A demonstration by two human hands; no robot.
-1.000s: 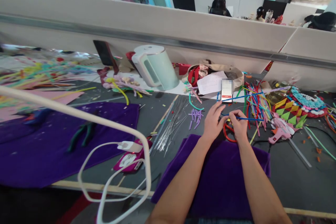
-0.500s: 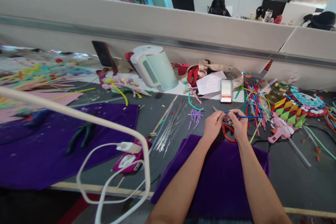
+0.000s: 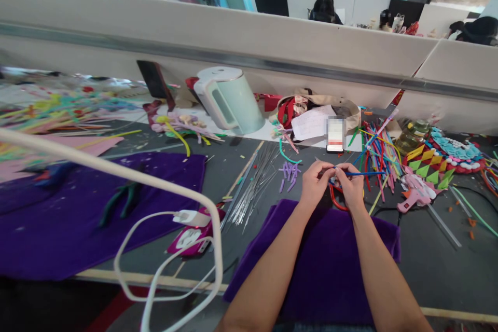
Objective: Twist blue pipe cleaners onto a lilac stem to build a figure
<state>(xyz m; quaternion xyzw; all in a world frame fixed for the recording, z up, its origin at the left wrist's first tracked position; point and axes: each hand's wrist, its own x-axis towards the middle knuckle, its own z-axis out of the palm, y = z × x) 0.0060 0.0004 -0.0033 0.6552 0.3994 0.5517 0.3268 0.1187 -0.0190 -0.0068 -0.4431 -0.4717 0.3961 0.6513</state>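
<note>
Grey and cluttered, the counter [image 3: 428, 264] runs under a low partition wall, and your two hands meet just past the far edge of the purple cloth [image 3: 327, 264]. Your left hand [image 3: 316, 182] and right hand [image 3: 352, 187] are pressed close together, fingers [image 3: 326, 167] curled shut on the near end of a thin blue stick [image 3: 365, 173]. Whether the left fingers truly pinch it or only steady it is hard to tell at this size. From the grip the stick's long axis runs out to your right, roughly level and parallel to the counter edge, its free end over the heap of coloured sticks [image 3: 375, 148]. So your right hand is the nearer one to its length. Red scissors [image 3: 335, 198] lie right under your hands, and a phone [image 3: 335, 134] stands beyond them.
</note>
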